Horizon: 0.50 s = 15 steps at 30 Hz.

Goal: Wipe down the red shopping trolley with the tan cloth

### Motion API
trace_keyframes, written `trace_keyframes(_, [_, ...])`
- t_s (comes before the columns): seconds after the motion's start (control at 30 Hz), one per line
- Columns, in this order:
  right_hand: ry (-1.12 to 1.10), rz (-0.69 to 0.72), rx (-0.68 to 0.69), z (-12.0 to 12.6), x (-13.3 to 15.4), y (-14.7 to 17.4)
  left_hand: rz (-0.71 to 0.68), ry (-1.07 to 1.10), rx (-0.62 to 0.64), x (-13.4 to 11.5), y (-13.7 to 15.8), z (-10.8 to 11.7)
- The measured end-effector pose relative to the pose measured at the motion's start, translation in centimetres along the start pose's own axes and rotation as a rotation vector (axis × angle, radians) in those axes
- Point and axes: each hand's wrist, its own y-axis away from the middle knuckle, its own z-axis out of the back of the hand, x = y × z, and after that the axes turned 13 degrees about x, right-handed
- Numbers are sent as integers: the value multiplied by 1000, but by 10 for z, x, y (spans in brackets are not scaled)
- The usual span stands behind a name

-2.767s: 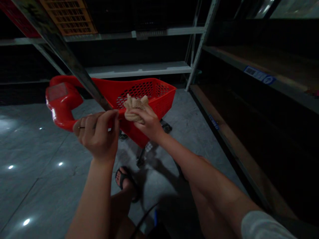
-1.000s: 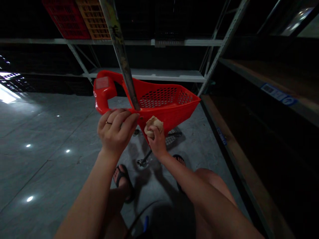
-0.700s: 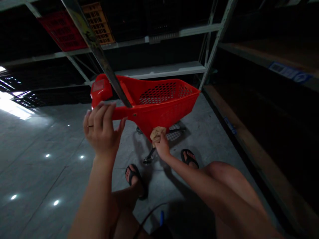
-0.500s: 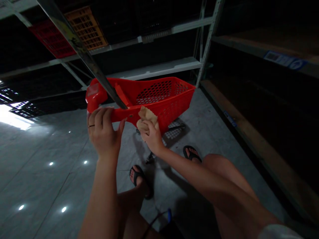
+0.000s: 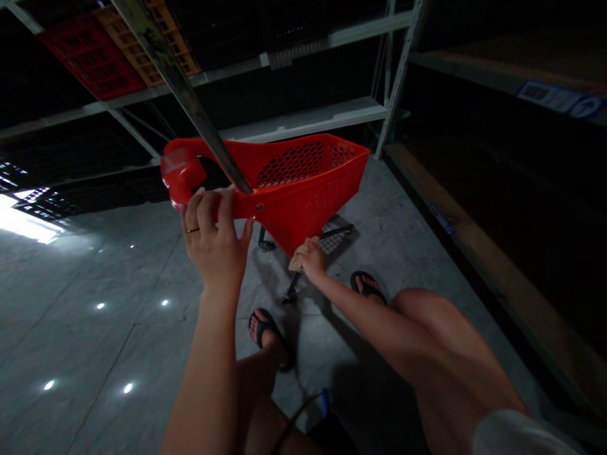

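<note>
A red plastic shopping cart (image 5: 303, 205) with perforated sides stands before me on dark legs. My left hand (image 5: 213, 230), with a ring on one finger, is wrapped over the near side of its red handle frame. Low on the basket, near its bottom corner, my right hand (image 5: 313, 259) grips a crumpled tan cloth (image 5: 300, 254). The cloth is against or right beside the red plastic; most of it is hidden by my fingers. A worn metal pole (image 5: 190, 104) slants down to the cart's top edge by the handle.
White metal shelving (image 5: 308, 126) runs behind the cart, holding a red crate (image 5: 90, 57), a yellow crate (image 5: 156, 38) and dark crates. Another shelf with a wooden edge (image 5: 450, 208) borders the right. My feet in black flip-flops (image 5: 270, 328) rest on the grey floor (image 5: 118, 335).
My right hand has moved the cloth down from the cart's upper side to its lower corner, and the cloth is more bunched. My left hand stays on the handle frame.
</note>
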Motion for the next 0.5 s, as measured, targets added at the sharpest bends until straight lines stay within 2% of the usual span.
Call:
trace_keyframes(0.1, [-183, -60, -156, 15, 20, -45, -7, 6, -13, -2, -1, -3])
trace_keyframes(0.23, [-374, -7, -329, 76, 49, -105, -28, -16, -62, 0, 0, -7])
trace_keyframes(0.3, [-449, 88, -343, 102, 63, -115, -22, -50, -107, -1, 1, -9])
trace_keyframes(0.33, [-476, 136, -325, 108, 70, -112, -17, -67, -129, -2, 1, -10])
trace_keyframes(0.4, [-506, 224, -235, 104, 87, -88, -7, -90, -165, -7, 2, -12])
trace_keyframes(0.5, [-516, 356, -46, 73, 115, -28, -8, -104, -190, -14, 3, -14])
